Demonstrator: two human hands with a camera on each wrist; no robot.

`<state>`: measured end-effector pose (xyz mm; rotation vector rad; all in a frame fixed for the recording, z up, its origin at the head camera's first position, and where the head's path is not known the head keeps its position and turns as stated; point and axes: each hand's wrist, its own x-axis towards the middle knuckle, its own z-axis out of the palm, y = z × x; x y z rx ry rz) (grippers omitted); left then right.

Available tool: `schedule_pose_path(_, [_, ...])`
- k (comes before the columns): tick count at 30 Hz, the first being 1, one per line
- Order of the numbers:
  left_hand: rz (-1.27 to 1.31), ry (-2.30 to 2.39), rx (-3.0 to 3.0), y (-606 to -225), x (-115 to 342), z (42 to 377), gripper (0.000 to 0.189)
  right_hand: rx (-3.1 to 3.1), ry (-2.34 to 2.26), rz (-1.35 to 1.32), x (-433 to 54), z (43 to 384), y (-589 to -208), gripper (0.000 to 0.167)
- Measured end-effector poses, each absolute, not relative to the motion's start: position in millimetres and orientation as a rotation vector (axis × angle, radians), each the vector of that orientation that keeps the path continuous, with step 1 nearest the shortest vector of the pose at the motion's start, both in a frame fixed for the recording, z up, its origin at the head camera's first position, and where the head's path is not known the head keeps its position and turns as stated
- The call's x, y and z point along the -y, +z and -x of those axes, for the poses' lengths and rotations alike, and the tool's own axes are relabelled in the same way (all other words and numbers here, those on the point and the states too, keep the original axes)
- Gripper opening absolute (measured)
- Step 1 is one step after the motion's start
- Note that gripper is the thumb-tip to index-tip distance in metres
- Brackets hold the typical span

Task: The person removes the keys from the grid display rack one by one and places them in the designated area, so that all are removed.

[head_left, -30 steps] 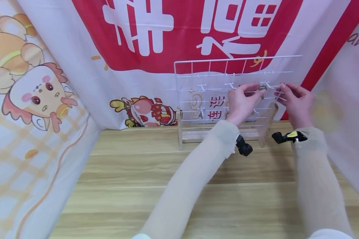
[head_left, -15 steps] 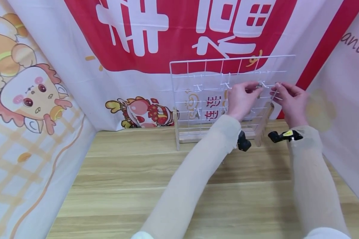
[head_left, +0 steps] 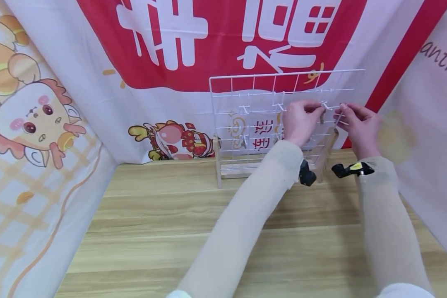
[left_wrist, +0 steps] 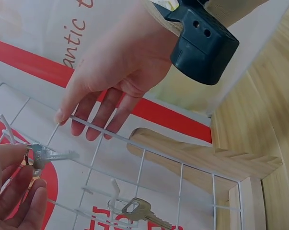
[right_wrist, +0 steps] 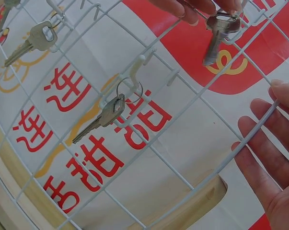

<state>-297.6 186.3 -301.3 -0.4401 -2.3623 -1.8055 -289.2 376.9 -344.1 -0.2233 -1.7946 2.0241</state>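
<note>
My left hand (head_left: 299, 120) pinches the ring of a silver key (right_wrist: 216, 43) beside the upper right hook (head_left: 325, 106) of a white wire grid rack (head_left: 232, 95). In the left wrist view the key (left_wrist: 51, 154) juts out from the left thumb and fingers (left_wrist: 19, 191), and the small ring overlaps the hook's area. My right hand (head_left: 361, 126) holds the rack's right edge wire, thumb on one side and fingers on the other. Below the pinched key, another key (right_wrist: 101, 120) hangs by its ring from a lower hook (right_wrist: 136, 67).
One more key (right_wrist: 31, 43) hangs farther left on the grid. Several white hooks, such as the upper left one (head_left: 243, 109), project from the wires. Wooden feet (head_left: 218, 165) hold the rack upright on the wood-grain table (head_left: 152, 223). A printed cloth (head_left: 164, 103) stands close behind.
My left hand has brought the key slightly right, up to the hook, and the key now hangs lower beneath the fingers. My right hand keeps its hold on the rack edge. The head view shifted slightly.
</note>
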Motion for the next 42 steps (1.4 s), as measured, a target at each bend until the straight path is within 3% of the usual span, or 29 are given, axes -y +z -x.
schedule_pose_path(42, [0.789,-1.934,2.326,-296.9,-161.9,272.5,0.017,1.783,2.034,0.215,-375.5,287.9,-342.1,0.05])
